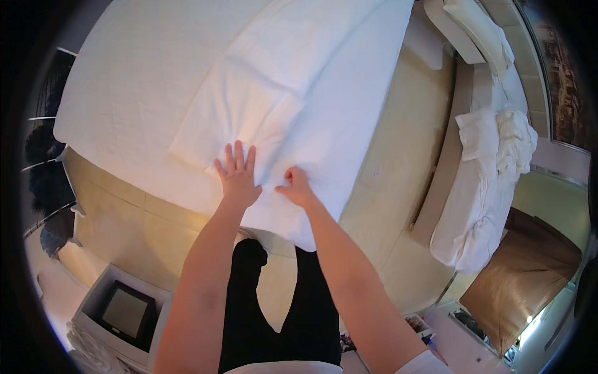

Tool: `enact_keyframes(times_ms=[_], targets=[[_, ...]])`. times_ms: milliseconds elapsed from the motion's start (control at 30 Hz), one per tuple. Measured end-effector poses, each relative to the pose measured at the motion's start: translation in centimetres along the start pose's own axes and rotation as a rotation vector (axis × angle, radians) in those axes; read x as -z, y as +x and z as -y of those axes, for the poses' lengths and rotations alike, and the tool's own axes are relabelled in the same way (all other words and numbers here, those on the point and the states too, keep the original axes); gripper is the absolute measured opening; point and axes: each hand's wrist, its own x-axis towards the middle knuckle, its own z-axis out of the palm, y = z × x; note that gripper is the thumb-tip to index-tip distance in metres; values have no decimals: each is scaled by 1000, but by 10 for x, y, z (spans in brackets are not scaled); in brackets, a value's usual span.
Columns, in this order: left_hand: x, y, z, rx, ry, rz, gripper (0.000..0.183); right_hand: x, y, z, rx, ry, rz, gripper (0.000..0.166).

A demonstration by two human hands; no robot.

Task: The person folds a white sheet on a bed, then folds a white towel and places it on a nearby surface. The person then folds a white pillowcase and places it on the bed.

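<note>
A large bed with a white sheet [135, 103] spreads out in front of me. On it lies a layer of folded white fabric [261, 98], creased towards my hands. My left hand [239, 181] rests flat on the near part of this fabric, its fingers spread and pointing away from me. To its right, close to the bed's near corner, is my right hand [296, 186], with its fingers curled in and its thumb towards the left hand. Whether those curled fingers pinch any cloth cannot be made out.
At the right stands a sofa [444, 187] with rumpled white bedding [509, 140] on it. Brown fabric [528, 271] hangs at the lower right. A grey box-like unit with a dark-framed screen [125, 311] is at the lower left. Dark clothes [51, 182] hang at the far left.
</note>
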Motion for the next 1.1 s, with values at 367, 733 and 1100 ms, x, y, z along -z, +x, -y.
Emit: enact_keyframes(times_ms=[367,733,1100], targets=[[0,61,-86,519,376,124,84,41,-3,-24,5,604,431,39],[-28,91,-106,887,505,124,60,196,-141,-238,-527,383,261,10],[-27,74,-151,791,-245,-639,71,332,25,-195,-425,492,233,10]])
